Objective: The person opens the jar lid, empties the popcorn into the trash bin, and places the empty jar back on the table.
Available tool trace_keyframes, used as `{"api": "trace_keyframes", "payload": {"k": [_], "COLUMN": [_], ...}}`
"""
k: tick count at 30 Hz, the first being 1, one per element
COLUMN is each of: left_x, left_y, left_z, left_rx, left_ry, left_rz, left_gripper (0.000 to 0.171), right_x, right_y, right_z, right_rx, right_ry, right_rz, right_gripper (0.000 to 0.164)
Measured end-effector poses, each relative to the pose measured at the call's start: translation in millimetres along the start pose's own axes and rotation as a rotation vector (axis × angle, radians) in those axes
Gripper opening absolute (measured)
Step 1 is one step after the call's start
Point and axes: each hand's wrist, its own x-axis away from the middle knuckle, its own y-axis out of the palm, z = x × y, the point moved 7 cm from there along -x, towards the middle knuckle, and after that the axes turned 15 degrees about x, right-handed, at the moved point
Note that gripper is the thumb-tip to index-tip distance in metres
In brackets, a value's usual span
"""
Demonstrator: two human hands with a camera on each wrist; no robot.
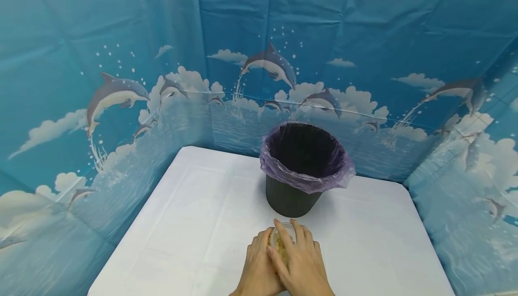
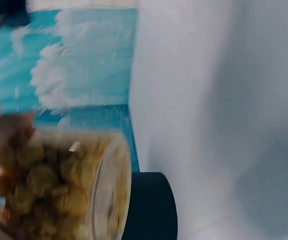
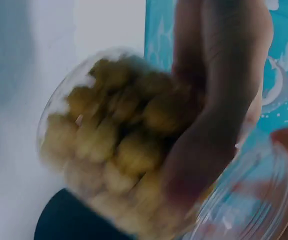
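Note:
A clear plastic jar (image 1: 278, 244) full of yellow-brown popcorn is held above the table's near part, tilted, with the bin behind it. My left hand (image 1: 259, 263) grips the jar around its side; in the right wrist view its thumb (image 3: 196, 160) lies across the popcorn-filled wall. Over the jar's top end, my right hand (image 1: 304, 262) spreads its curled fingers around a clear round lid (image 3: 251, 200). Whether the lid is seated on the jar or loose, I cannot tell. The jar (image 2: 54, 185) is blurred in the left wrist view.
A black bin (image 1: 293, 199) lined with a purple plastic bag (image 1: 279, 170) stands on the white table (image 1: 194, 224), just beyond the hands. Blue dolphin-printed sheets (image 1: 344, 53) hang behind the table and on both sides.

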Motion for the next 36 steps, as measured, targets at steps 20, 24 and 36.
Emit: {"api": "trace_keyframes", "payload": {"k": [20, 24, 36], "left_x": [-5.2, -4.5, -4.8], "left_y": [-14.6, -0.9, -16.9], "left_z": [-7.1, 9.9, -9.4], "left_rx": [-0.026, -0.291, 0.108], "left_ry": [-0.082, -0.025, -0.087], "left_rz": [-0.003, 0.186, 0.008], "left_gripper": [0.104, 0.097, 0.099], "right_x": [-14.8, -19.9, -19.6], "right_y": [-12.1, 0.1, -5.5], "right_z": [4.3, 2.8, -5.1], "right_rx": [-0.094, -0.022, 0.029], "right_ry": [0.141, 0.218, -0.103], "right_rz": [-0.264, -0.333, -0.074], "right_gripper": [0.082, 0.081, 0.054]}}
